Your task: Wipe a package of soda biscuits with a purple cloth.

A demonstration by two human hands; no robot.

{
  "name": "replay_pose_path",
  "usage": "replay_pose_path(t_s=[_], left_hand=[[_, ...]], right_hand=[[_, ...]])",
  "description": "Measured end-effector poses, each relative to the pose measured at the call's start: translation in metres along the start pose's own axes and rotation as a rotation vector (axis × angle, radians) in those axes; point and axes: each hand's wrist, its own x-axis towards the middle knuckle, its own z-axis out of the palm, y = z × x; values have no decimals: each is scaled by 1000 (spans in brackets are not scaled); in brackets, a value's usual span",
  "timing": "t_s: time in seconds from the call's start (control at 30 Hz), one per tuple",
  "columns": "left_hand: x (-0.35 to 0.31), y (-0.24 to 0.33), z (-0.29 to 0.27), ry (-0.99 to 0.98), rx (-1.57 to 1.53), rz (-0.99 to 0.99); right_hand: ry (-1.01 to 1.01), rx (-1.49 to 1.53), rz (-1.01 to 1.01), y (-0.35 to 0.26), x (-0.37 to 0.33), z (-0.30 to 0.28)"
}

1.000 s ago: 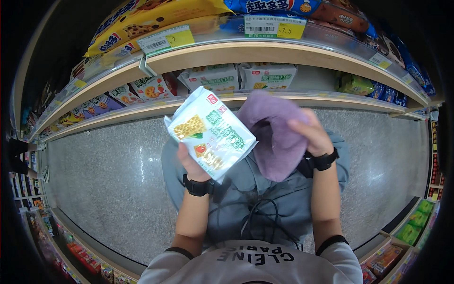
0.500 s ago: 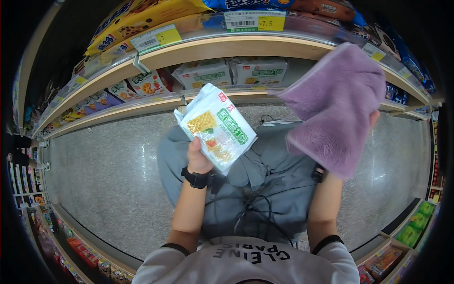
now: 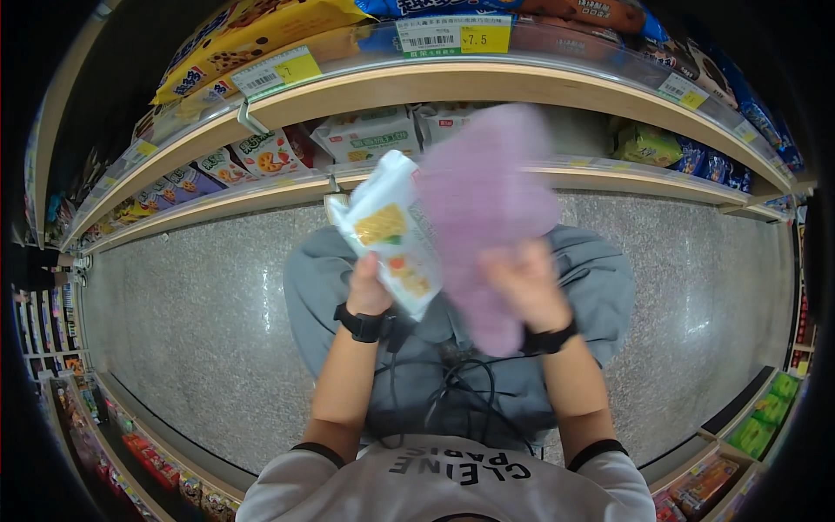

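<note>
Above my lap, my left hand point(image 3: 370, 287) grips a white plastic pack of soda crackers point(image 3: 389, 239) by its lower left edge, the thumb lying on its front. The pack is tilted, with pictures of crackers on it. My right hand point(image 3: 526, 283), blurred by motion, holds a purple plush cloth point(image 3: 478, 200). The cloth overlaps the right part of the pack and hides it; whether it presses on the pack I cannot tell. Similar white cracker packs point(image 3: 365, 135) stand on the lower shelf ahead, partly behind the cloth.
The wooden shelf edge point(image 3: 557, 83) with price tags crosses ahead of me. Yellow cookie bags point(image 3: 261, 43) lie on the upper shelf. A green pack point(image 3: 648, 143) stands on the lower shelf at right. Black cables point(image 3: 452, 383) lie across my lap. More shelves line both sides.
My right hand has swung left with the purple cloth, from beside my right knee to in front of the cracker pack. My left hand and the pack have barely moved.
</note>
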Motion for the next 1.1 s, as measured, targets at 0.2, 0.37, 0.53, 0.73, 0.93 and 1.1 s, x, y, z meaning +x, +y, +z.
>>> replay_pose_path(t_s=[0.2, 0.37, 0.53, 0.73, 0.93, 1.1], left_hand=[[8, -3, 38, -131, 301, -55], [12, -5, 45, -80, 262, -74], [13, 2, 49, -219, 261, -71], [4, -12, 31, 34, 151, -231], [10, -12, 42, -189, 221, -115], [4, -9, 25, 29, 133, -292]], right_hand=[[417, -473, -540, 23, 37, 44], [428, -500, -834, 25, 28, 50], [468, -454, -495, 6, 35, 28], [389, -651, -781, 28, 16, 59], [406, -461, 264, 9, 33, 30], [391, -755, -893, 27, 19, 55]])
